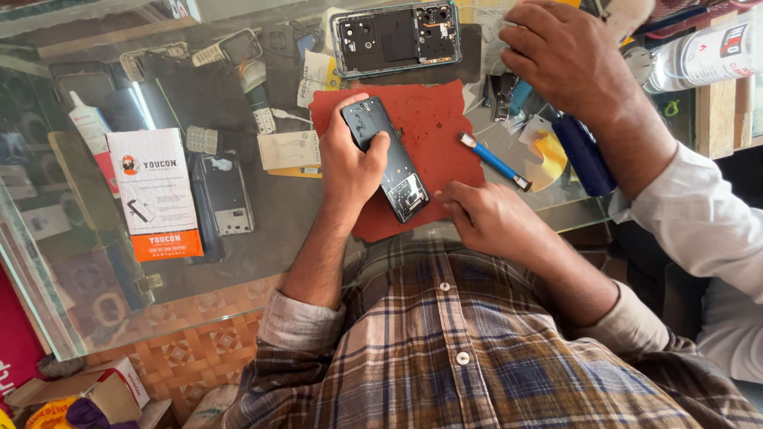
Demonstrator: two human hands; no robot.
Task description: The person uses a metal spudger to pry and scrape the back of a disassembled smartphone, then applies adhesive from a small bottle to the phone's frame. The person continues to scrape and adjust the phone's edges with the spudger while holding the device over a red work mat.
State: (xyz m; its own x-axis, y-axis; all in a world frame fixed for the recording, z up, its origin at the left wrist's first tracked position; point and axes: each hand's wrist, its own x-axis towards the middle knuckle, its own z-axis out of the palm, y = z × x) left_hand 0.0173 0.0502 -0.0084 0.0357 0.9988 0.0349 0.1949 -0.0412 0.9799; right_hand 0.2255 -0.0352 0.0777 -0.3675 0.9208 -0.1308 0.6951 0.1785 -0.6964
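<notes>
My left hand [354,163] grips a dark opened phone [389,163] that lies slanted on a red mat [433,131] on the glass counter; its inner parts show at the lower end. My right hand [485,214] rests at the mat's lower right edge, fingertips close to the phone's lower end, holding nothing that I can see. A blue-handled screwdriver [493,161] lies just above my right hand on the mat's right edge.
A second opened phone [397,37] lies beyond the mat. Another person's hand [564,56] in a white sleeve reaches over the counter at top right, near a white spray can [703,56]. A white and orange packet [159,195] lies at left, under glass.
</notes>
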